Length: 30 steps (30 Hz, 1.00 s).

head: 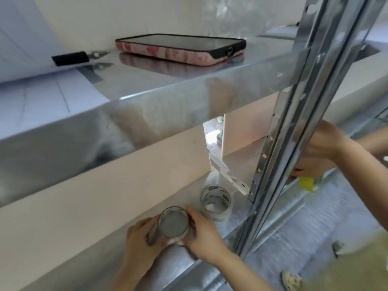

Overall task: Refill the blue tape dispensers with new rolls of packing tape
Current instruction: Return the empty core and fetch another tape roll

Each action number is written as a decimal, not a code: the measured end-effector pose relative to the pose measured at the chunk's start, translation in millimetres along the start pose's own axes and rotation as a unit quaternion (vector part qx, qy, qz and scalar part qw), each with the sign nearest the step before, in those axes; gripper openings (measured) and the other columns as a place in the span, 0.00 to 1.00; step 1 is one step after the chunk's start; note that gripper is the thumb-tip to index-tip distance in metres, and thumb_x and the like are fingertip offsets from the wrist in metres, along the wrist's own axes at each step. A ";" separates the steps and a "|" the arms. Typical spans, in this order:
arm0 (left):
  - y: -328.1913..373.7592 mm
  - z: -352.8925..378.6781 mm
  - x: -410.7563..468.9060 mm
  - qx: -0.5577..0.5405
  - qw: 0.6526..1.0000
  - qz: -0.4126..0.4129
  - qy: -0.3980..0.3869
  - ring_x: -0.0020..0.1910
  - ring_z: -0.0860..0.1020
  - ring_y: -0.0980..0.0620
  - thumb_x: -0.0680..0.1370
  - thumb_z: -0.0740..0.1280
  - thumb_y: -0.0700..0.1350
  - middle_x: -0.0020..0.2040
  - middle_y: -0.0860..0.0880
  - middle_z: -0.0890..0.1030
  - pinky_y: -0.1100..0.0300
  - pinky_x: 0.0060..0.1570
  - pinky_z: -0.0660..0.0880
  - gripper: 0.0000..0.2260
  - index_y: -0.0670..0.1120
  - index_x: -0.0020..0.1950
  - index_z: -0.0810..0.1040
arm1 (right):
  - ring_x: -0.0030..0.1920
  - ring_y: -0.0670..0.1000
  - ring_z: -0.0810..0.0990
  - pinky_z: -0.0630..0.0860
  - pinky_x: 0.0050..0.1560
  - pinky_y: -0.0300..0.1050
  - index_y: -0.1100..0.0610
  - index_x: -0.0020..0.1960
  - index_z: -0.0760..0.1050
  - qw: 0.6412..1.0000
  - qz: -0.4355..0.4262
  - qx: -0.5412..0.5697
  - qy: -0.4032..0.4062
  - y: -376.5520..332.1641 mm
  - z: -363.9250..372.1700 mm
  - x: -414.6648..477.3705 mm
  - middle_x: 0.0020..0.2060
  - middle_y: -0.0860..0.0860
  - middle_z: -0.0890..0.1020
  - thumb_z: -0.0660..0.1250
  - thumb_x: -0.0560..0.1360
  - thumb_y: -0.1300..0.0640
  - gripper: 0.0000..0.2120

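Note:
On the lower metal shelf (212, 234) I hold a roll of clear packing tape (173, 222) with both hands, its open core facing up at me. My left hand (140, 235) grips its left side and my right hand (204, 233) wraps its right side. Just behind and to the right, a second clear tape roll (216, 201) stands on the shelf, apart from my hands. No blue tape dispenser is in view.
A slotted metal upright (294, 127) crosses the right side. Behind it, another person's hands (321, 150) hold something with a yellow piece (307, 183). The upper shelf (159, 85) carries a phone in a pink case (180, 49), a black-handled tool (71, 58) and paper sheets (31, 89).

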<state>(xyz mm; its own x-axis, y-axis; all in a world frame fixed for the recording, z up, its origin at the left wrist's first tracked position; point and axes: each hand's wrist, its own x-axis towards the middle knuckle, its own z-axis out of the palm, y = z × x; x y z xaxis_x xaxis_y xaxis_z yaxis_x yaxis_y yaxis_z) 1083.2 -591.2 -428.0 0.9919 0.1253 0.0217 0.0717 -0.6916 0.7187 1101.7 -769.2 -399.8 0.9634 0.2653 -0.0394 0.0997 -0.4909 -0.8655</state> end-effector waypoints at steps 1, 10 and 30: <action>-2.6 0.8 0.2 0.001 1.000 -0.012 -0.013 0.51 0.77 0.48 0.52 0.67 0.75 0.53 0.52 0.80 0.52 0.52 0.76 0.43 0.53 0.61 0.78 | 0.54 0.49 0.79 0.76 0.56 0.45 0.54 0.61 0.71 1.000 0.004 0.004 0.000 -2.7 -1.6 -1.9 0.53 0.50 0.81 0.69 0.67 0.57 0.23; 35.4 -30.3 13.9 0.019 0.999 0.010 -0.028 0.48 0.69 0.52 0.44 0.69 0.71 0.55 0.56 0.74 0.66 0.46 0.64 0.55 0.55 0.69 0.64 | 0.55 0.36 0.77 0.71 0.56 0.25 0.53 0.67 0.71 0.997 0.036 0.068 0.011 -24.3 -81.4 -17.2 0.58 0.43 0.78 0.73 0.68 0.66 0.29; 101.2 42.5 62.4 0.137 0.982 0.094 -0.094 0.50 0.67 0.54 0.36 0.54 0.82 0.51 0.58 0.77 0.59 0.49 0.64 0.57 0.58 0.61 0.74 | 0.58 0.51 0.75 0.72 0.55 0.40 0.51 0.56 0.73 0.987 0.091 -0.094 0.097 37.2 -84.2 9.9 0.50 0.46 0.77 0.76 0.64 0.54 0.23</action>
<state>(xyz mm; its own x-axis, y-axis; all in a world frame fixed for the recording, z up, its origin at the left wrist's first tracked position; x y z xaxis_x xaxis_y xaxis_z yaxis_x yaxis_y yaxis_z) 1156.8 -683.5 -383.4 0.9903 -0.1383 -0.0106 -0.1145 -0.8581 0.5006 1135.9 -854.8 -390.3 0.9973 0.0029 -0.0737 -0.0530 -0.6664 -0.7438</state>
